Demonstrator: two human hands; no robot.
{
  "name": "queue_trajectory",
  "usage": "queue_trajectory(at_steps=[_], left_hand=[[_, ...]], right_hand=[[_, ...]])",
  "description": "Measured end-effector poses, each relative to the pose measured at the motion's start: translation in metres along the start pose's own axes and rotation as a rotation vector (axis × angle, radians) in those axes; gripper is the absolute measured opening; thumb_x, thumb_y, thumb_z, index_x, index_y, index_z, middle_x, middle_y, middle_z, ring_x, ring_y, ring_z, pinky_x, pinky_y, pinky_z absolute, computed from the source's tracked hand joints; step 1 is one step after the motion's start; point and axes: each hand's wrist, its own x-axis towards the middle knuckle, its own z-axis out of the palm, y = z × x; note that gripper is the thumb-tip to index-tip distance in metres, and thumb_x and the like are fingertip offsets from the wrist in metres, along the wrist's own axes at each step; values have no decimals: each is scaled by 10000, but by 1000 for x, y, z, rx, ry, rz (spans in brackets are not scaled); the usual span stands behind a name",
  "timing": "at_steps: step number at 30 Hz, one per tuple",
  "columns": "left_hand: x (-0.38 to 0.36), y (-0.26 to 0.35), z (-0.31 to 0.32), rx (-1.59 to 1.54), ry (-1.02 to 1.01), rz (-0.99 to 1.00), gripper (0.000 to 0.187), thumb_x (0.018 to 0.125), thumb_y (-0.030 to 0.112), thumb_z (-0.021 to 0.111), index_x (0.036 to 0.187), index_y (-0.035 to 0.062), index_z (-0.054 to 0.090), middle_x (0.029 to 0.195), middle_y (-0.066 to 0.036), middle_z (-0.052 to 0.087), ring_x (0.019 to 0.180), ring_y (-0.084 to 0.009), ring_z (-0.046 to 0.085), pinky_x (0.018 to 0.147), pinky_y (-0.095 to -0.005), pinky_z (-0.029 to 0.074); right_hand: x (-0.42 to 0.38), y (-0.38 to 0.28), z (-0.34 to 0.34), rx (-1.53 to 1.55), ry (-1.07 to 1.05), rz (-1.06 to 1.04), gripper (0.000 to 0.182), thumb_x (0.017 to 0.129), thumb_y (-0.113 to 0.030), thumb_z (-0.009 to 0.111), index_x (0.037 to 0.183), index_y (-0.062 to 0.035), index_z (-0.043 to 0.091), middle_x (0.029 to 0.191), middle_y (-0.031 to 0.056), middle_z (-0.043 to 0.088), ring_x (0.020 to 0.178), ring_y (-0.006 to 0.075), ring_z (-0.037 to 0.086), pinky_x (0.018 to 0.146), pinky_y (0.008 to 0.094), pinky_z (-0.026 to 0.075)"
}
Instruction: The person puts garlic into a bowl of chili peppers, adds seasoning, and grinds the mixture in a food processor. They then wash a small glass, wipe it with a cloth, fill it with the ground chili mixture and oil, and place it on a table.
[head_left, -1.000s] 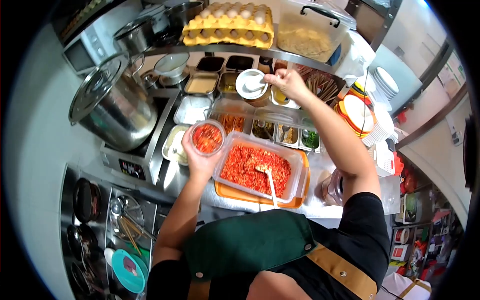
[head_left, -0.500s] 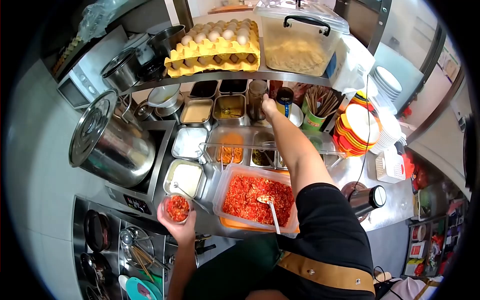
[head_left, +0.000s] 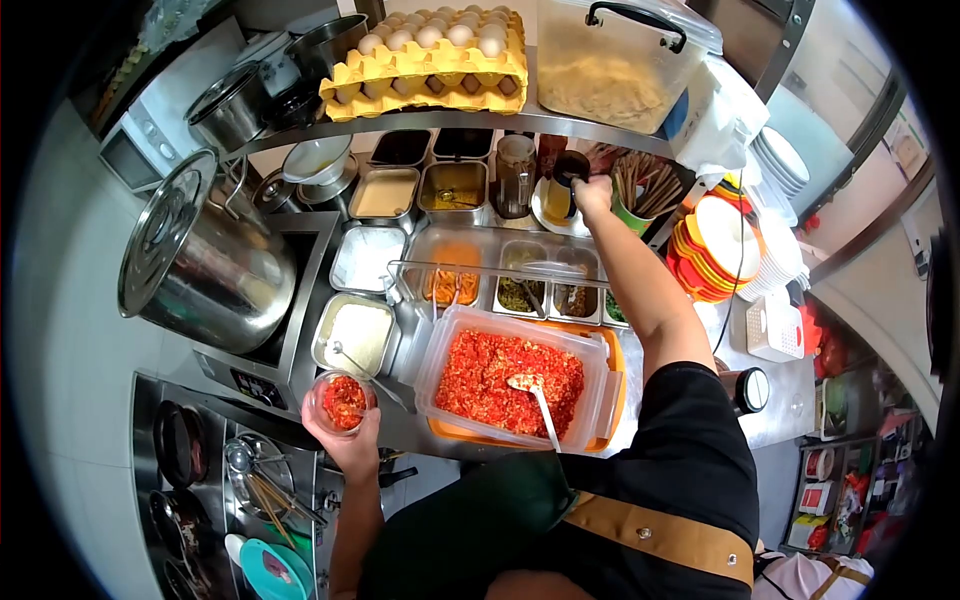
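In my left hand point(head_left: 352, 447) is a small clear cup point(head_left: 343, 402) with chopped red chilli in it, held beside the front edge of the counter. My right hand point(head_left: 593, 194) reaches to the back row, its fingers closed round the handle of a dark-topped jug point(head_left: 570, 168) with a yellowish lower part. The jug stands on a white plate point(head_left: 553, 224). To its left is a clear glass jug point(head_left: 514, 178) with dark contents. Between my arms lies a plastic tub point(head_left: 427, 390) of chopped red chilli, with a spoon point(head_left: 540, 400) resting in it.
Metal containers point(head_left: 384, 195) of sauces and toppings line the counter behind the tub. Above them runs a shelf with egg trays point(head_left: 425, 85) and a lidded plastic box point(head_left: 610, 75). A large steel pot point(head_left: 225, 270) stands left; stacked bowls point(head_left: 715, 250) and chopsticks point(head_left: 645, 185) are right.
My right hand has moved right, from the glass jug to the dark-topped jug's handle. The glass jug stays upright in the back row. My left hand still holds the cup.
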Motion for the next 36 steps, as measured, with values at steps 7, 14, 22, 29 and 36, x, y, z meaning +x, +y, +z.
queue_trajectory(at_steps=[7,14,22,29,36], left_hand=[[2,2,10,-61,-53,-37,763,593,-57,614,1229,22,200,1184,-119,350,1098,-215,379,945,-339,326],[2,-5,17,-57,-168,62,826,576,-25,698,1222,37,188,1165,-143,345,1080,-229,405,902,-336,385],[10,11,42,-189,-280,80,823,579,10,728,1211,17,202,1152,-155,378,1069,-224,431,892,-338,393],[7,29,54,-49,-420,122,833,564,91,769,1203,12,240,1140,-158,404,1063,-220,438,898,-336,377],[2,46,48,-131,-513,120,780,598,94,756,1190,3,256,1129,-142,426,1050,-204,446,890,-329,380]], right_hand=[[0,15,16,766,-914,875,225,829,-306,529,844,-86,483,628,37,486,553,178,526,513,305,492],[4,-18,-58,413,-868,571,520,692,-676,452,543,-181,392,491,-42,316,415,107,280,417,241,204],[13,-128,-192,181,-1068,-477,479,828,-419,500,927,45,570,795,58,573,717,131,486,711,251,400],[-22,-229,-277,-32,-1200,-631,425,790,-420,557,842,-2,615,658,37,560,588,112,474,581,280,417],[-85,-280,-330,-267,-1150,-912,421,711,-455,613,846,-58,642,731,134,613,709,254,591,658,337,454]])
